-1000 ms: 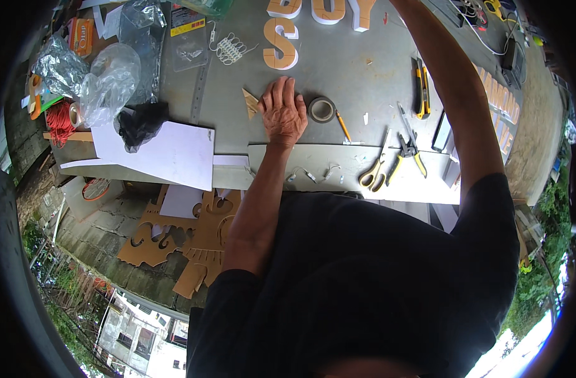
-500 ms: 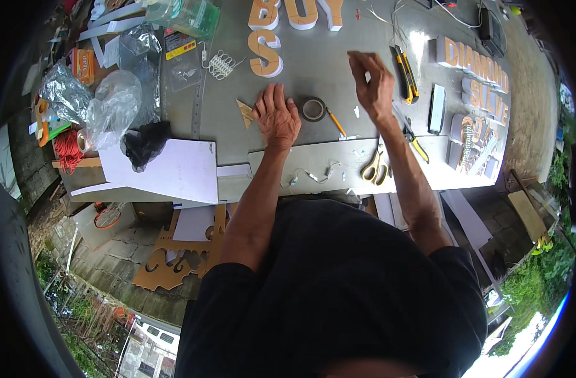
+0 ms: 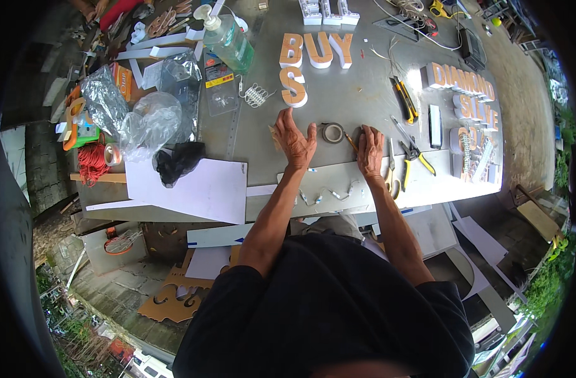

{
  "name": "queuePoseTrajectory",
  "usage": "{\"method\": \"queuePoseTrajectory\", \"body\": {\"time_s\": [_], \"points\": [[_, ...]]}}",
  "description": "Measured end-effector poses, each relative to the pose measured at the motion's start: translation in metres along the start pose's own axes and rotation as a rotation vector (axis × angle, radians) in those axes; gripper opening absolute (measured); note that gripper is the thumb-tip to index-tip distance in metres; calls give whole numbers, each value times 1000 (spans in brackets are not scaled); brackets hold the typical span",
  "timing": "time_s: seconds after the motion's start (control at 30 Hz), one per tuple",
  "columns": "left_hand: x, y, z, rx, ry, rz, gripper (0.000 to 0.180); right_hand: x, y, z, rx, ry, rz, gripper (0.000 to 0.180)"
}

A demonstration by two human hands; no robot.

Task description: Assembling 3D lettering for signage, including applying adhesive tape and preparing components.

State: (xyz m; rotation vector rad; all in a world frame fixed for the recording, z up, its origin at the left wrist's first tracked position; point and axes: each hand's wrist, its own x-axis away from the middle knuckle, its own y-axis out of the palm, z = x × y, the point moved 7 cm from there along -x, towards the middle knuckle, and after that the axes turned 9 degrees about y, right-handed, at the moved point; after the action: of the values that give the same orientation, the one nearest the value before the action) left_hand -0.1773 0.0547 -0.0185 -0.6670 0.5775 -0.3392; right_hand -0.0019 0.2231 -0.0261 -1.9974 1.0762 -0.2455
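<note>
Tape roll (image 3: 333, 132) lies flat on the grey table (image 3: 357, 94), between my hands. My left hand (image 3: 295, 140) rests spread and holds nothing; my right hand (image 3: 370, 148) lies flat, perhaps touching a pencil (image 3: 350, 141). I judge the roll light and stiff, best pinched across its rim.

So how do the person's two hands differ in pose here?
The left hand lies flat on the grey table with fingers spread wide, beside a small tan piece at its thumb side; the right hand has its fingers held together, pressing by a pencil. The left hand sits left of the tape roll, the right hand to its right. Both rest palm down near the table's front edge.
</note>
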Motion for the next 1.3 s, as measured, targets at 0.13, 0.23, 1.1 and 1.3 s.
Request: {"method": "queuePoseTrajectory", "body": {"time_s": [0.13, 0.23, 1.1, 1.3], "points": [[-38, -20, -6, -34, 23, 85, 95, 2, -1, -4, -25, -12, 10, 31], [-62, -12, -17, -87, -49, -17, 102, -2, -2, -5, -68, -21, 11, 32], [-78, 7, -57, -104, -175, 62, 85, -7, 3, -59, -68, -229, -155, 57], [-43, -17, -63, 390, -339, 226, 75, -58, 58, -83, -108, -336, -263, 46]]}}
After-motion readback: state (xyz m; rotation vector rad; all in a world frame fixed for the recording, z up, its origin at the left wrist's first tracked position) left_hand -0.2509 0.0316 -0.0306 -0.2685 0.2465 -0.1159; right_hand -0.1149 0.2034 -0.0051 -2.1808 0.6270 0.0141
